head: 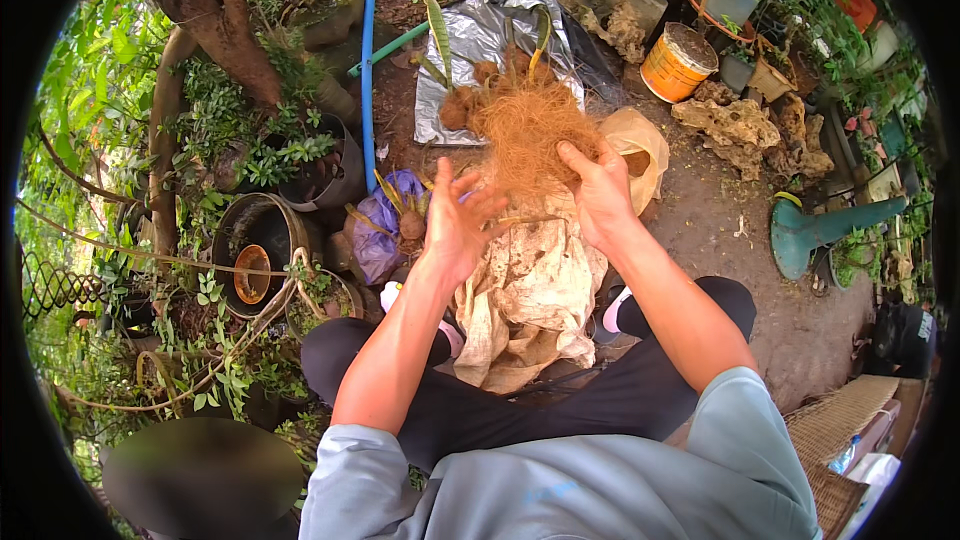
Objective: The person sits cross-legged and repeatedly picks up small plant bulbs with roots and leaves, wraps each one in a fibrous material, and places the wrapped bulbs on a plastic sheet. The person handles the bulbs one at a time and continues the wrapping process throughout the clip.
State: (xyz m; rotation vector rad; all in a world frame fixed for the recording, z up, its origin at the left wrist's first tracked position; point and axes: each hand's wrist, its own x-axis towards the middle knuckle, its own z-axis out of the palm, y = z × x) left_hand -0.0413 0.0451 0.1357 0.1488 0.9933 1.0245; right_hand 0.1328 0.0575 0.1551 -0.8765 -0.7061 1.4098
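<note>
My right hand (604,191) grips a loose clump of brown coconut fibre (529,135) by its right side, thumb on top. Beside the clump's lower left edge, my left hand (465,221) is spread with nothing in it. Below both hands lies a pale woven sack (532,277) with dark crumbs on it. Past the fibre, snake plants with brown root balls (459,106) rest on a silver plastic sheet (450,30). Left of my left hand, a small plant with a round root ball (412,225) sits at a purple plastic bag (371,240). An open tan bag (645,154) stands behind my right hand.
A blue pipe (368,90) and a green pipe (397,47) lie at the left of the sheet. An orange bucket (677,64), rough rocks (727,127) and a green plastic object (817,232) are on the right. Large dark pots (251,240) and a tree trunk (225,22) stand left.
</note>
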